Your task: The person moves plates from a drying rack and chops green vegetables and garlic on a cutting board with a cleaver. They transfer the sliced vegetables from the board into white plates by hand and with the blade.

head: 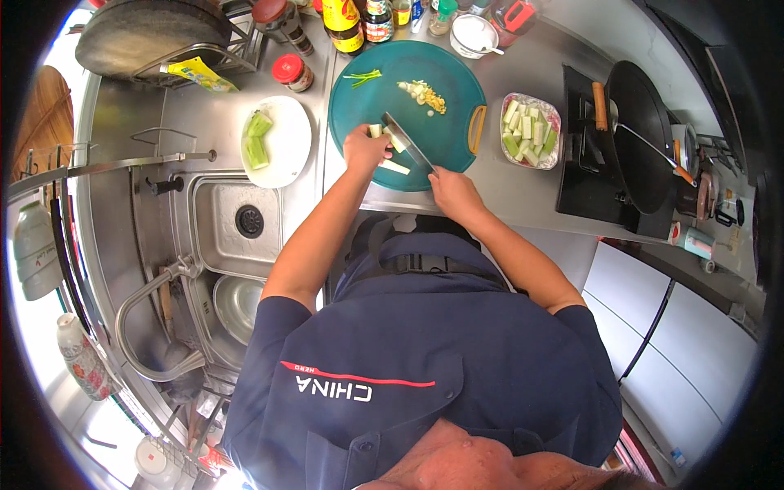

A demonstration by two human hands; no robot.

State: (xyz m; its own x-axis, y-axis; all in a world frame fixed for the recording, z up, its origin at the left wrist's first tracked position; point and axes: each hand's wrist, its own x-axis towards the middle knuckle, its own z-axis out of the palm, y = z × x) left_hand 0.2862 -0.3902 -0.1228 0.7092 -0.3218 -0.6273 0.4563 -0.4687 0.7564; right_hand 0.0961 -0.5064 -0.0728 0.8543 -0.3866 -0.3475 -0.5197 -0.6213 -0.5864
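Observation:
On a round green cutting board (355, 73), my left hand (366, 150) holds down pale green vegetable pieces (399, 139). My right hand (456, 193) grips a kitchen knife (409, 144), its blade against those pieces. One cut strip (395, 166) lies by my left fingers. Farther up the board are chopped garlic and ginger (422, 95) and a few green onion lengths (364, 78). A patterned bowl (558, 131) of cut vegetable sticks stands right of the board. To the left, a white plate (293, 141) holds larger green vegetable chunks (257, 152).
A steel sink (211, 214) with a curved faucet (131, 306) is at left. A black wok (643, 141) with a ladle sits on the stove at right. Sauce bottles (343, 27), a red-lidded jar (293, 72) and a white bowl with a spoon (473, 35) stand behind the board.

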